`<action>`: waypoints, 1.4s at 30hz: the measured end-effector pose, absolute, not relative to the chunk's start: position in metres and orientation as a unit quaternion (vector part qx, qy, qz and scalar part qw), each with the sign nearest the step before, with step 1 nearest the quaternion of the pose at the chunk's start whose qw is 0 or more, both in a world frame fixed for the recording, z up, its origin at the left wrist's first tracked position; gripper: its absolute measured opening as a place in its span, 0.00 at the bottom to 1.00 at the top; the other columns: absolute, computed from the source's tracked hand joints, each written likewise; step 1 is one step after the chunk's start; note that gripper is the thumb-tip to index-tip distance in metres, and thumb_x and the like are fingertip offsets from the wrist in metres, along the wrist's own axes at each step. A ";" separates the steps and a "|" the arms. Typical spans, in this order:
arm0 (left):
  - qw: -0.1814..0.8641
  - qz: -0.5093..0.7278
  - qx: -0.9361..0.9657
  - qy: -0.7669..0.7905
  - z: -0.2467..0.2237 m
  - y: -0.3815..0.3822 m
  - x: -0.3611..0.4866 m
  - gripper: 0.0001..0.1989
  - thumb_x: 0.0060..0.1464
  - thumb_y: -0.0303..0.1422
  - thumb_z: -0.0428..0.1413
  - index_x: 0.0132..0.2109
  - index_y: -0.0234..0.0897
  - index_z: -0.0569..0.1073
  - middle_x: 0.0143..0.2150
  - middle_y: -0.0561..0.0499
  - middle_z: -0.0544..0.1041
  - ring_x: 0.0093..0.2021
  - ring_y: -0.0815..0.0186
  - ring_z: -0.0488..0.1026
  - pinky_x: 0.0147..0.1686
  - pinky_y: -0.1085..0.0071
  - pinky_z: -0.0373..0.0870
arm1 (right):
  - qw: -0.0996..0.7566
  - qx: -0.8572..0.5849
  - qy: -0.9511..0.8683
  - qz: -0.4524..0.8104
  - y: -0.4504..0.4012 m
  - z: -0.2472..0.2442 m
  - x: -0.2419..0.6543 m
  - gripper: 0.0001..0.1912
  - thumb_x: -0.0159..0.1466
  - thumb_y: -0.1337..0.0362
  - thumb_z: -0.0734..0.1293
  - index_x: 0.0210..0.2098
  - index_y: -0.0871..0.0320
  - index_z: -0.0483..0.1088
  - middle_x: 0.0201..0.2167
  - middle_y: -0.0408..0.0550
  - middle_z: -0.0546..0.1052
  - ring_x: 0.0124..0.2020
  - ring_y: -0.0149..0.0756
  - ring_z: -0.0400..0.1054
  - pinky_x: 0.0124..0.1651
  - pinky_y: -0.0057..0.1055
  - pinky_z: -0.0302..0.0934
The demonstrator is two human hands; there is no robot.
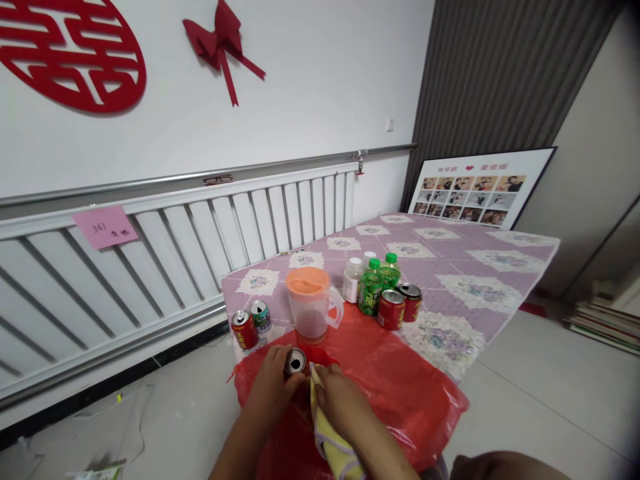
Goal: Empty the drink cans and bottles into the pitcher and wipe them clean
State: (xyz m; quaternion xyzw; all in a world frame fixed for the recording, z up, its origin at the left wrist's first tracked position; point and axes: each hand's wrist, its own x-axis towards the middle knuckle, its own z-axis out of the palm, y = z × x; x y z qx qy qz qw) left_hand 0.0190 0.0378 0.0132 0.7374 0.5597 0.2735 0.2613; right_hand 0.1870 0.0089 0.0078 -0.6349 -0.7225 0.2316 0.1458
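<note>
My left hand (273, 375) is wrapped round an opened drink can (297, 361), whose top faces up toward me. Close beside it, my right hand (336, 395) grips a yellow cloth (331, 437) with a pale edge, which hangs down below the fingers. Cloth and can are very near each other; whether they touch I cannot tell. Both hands are over a red plastic bag (395, 373) spread across the near end of the table. Just behind the hands stands a clear plastic pitcher (310, 315) with an orange lid.
Left of the pitcher stand a red can (245, 330) and a green-blue can (261, 316). To its right are red cans (391, 310), green-capped bottles (371, 288) and white-capped bottles (352, 280). A purple flowered tablecloth (425, 267) covers the table. A white radiator (200, 240) runs along the wall.
</note>
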 end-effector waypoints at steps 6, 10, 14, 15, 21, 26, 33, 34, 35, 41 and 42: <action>0.233 0.290 0.717 0.589 0.010 0.032 0.029 0.20 0.53 0.29 0.58 0.54 0.37 0.68 0.52 0.45 0.72 0.53 0.61 0.70 0.55 0.65 0.64 | 0.160 -0.646 -0.710 0.230 -0.005 0.011 0.187 0.23 0.64 0.71 0.56 0.57 0.60 0.68 0.48 0.58 0.74 0.46 0.42 0.74 0.48 0.31 0.62; 0.224 0.292 0.717 0.592 0.011 0.031 0.031 0.19 0.53 0.29 0.58 0.53 0.37 0.69 0.51 0.46 0.72 0.52 0.61 0.70 0.54 0.67 0.65 | 0.164 -0.646 -0.709 0.232 -0.014 0.015 0.185 0.25 0.64 0.71 0.56 0.59 0.60 0.67 0.50 0.59 0.74 0.46 0.43 0.74 0.49 0.33 0.63; 0.216 0.292 0.719 0.592 0.008 0.032 0.030 0.19 0.53 0.28 0.59 0.53 0.36 0.69 0.51 0.46 0.72 0.53 0.62 0.70 0.54 0.68 0.64 | 0.182 -0.623 -0.720 0.244 -0.025 0.020 0.187 0.24 0.64 0.71 0.56 0.58 0.59 0.69 0.49 0.58 0.75 0.47 0.42 0.74 0.51 0.33 0.64; 0.214 0.291 0.719 0.593 0.006 0.032 0.029 0.20 0.53 0.28 0.59 0.53 0.36 0.69 0.51 0.46 0.72 0.53 0.63 0.70 0.55 0.68 0.64 | 0.196 -0.608 -0.727 0.253 -0.028 0.022 0.190 0.24 0.64 0.70 0.57 0.58 0.58 0.69 0.50 0.57 0.75 0.48 0.41 0.73 0.52 0.32 0.63; 0.201 0.282 0.721 0.600 0.001 0.034 0.026 0.21 0.53 0.29 0.59 0.54 0.38 0.68 0.53 0.46 0.73 0.55 0.62 0.70 0.56 0.69 0.63 | 0.232 -0.605 -0.727 0.226 -0.028 0.028 0.234 0.27 0.64 0.67 0.57 0.62 0.60 0.65 0.58 0.58 0.72 0.59 0.43 0.67 0.61 0.37 0.59; 0.192 0.270 0.724 0.605 -0.001 0.035 0.026 0.22 0.52 0.28 0.59 0.55 0.38 0.69 0.53 0.46 0.73 0.56 0.63 0.70 0.57 0.69 0.62 | 0.195 -0.681 -0.698 0.104 -0.015 0.021 0.280 0.26 0.64 0.68 0.56 0.62 0.60 0.65 0.59 0.59 0.70 0.58 0.47 0.66 0.60 0.41 0.60; 0.187 0.258 0.733 0.601 -0.004 0.039 0.023 0.22 0.52 0.29 0.59 0.55 0.37 0.69 0.54 0.45 0.73 0.56 0.61 0.71 0.58 0.66 0.63 | 0.145 -0.709 -0.677 0.134 -0.019 -0.014 0.288 0.19 0.62 0.64 0.63 0.51 0.55 0.75 0.55 0.60 0.73 0.54 0.54 0.67 0.52 0.45 0.65; 0.185 0.257 0.733 0.602 -0.005 0.039 0.023 0.23 0.52 0.29 0.59 0.55 0.37 0.69 0.54 0.45 0.74 0.56 0.61 0.71 0.57 0.66 0.63 | 0.169 -0.704 -0.674 0.145 -0.019 -0.015 0.289 0.18 0.61 0.65 0.64 0.48 0.57 0.77 0.53 0.61 0.74 0.54 0.55 0.67 0.53 0.46 0.64; 0.183 0.258 0.733 0.602 -0.005 0.040 0.023 0.23 0.51 0.29 0.59 0.55 0.37 0.69 0.54 0.45 0.74 0.55 0.61 0.71 0.57 0.65 0.64 | 0.206 -0.698 -0.668 0.157 -0.018 -0.013 0.291 0.16 0.60 0.65 0.65 0.46 0.58 0.78 0.52 0.62 0.75 0.53 0.56 0.66 0.55 0.47 0.62; 0.193 0.312 0.724 0.584 -0.012 0.038 0.021 0.22 0.51 0.31 0.59 0.54 0.36 0.70 0.51 0.45 0.74 0.53 0.59 0.72 0.56 0.62 0.67 | 0.425 -0.644 -0.587 0.246 0.035 0.006 0.299 0.16 0.59 0.59 0.64 0.41 0.59 0.77 0.46 0.58 0.78 0.51 0.51 0.68 0.59 0.46 0.57; 0.194 0.326 0.721 0.580 -0.013 0.037 0.022 0.21 0.51 0.31 0.58 0.54 0.37 0.70 0.51 0.45 0.74 0.53 0.59 0.72 0.56 0.62 0.68 | 0.456 -0.635 -0.564 0.268 0.048 0.005 0.297 0.16 0.59 0.58 0.64 0.42 0.57 0.77 0.47 0.55 0.79 0.51 0.49 0.69 0.57 0.44 0.59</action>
